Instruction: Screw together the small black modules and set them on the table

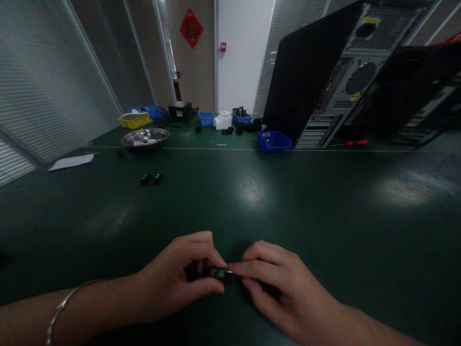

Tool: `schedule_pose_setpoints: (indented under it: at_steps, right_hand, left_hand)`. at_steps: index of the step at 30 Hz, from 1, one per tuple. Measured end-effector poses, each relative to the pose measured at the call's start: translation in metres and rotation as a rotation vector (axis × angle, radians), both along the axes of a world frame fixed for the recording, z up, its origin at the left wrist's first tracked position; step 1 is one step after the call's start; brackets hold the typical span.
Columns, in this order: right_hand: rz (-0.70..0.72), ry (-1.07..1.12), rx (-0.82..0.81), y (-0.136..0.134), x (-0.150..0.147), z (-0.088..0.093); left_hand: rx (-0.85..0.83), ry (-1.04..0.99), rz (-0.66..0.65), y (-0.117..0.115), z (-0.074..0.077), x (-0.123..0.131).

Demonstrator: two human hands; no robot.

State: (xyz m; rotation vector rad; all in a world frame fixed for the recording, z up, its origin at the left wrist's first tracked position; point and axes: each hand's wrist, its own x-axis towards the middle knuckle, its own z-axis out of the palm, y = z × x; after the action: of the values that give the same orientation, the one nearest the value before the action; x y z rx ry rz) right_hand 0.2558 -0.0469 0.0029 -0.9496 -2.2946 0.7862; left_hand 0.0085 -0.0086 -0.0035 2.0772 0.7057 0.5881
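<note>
Left hand (pixel 180 283) pinches a small black module (pixel 218 273) between thumb and fingers, at 6 o'clock on the green table (pixel 324 216). Right hand (pixel 281 288) nips its right end with closed fingertips, seemingly working a tiny part; that calls for a steady left grip. The metal dish (pixel 144 138) at 11 o'clock and the blue bin (pixel 273 141) at 1 have contents too dim to tell

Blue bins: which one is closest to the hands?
The blue bin beside the computer case; the other blue bins sit farther back near the wall.
</note>
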Motion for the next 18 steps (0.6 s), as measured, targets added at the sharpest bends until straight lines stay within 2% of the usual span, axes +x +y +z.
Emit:
schedule_pose_setpoints:
  at_steps: [12, 18]
  right_hand:
    - [0.007, 0.056, -0.015, 0.0004, -0.0016, -0.0003]
    - [0.005, 0.05, -0.039, 0.0004, -0.003, 0.0036]
  left_hand:
    - [-0.086, -0.042, 0.011, 0.0016, 0.0013, 0.0008]
    - [-0.02, -0.045, 0.024, 0.0004, 0.003, 0.003]
